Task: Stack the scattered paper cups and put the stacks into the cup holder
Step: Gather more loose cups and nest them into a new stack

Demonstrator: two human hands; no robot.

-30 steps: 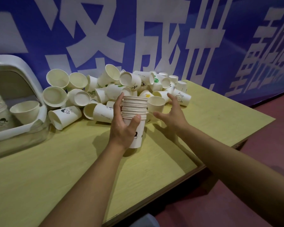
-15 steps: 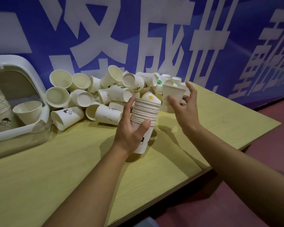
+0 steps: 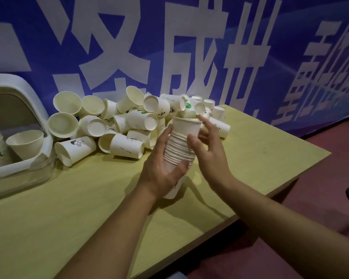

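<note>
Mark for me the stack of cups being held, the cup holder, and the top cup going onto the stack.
stack of cups (image 3: 178,152), head view, ribbed rims mid-stack.
cup holder (image 3: 29,88), head view, white upper frame.
top cup (image 3: 184,125), head view, its side wall.

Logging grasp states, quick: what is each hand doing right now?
Left hand: grips the stack of paper cups.
Right hand: fingers and thumb curled round the stack's top cup.
</note>
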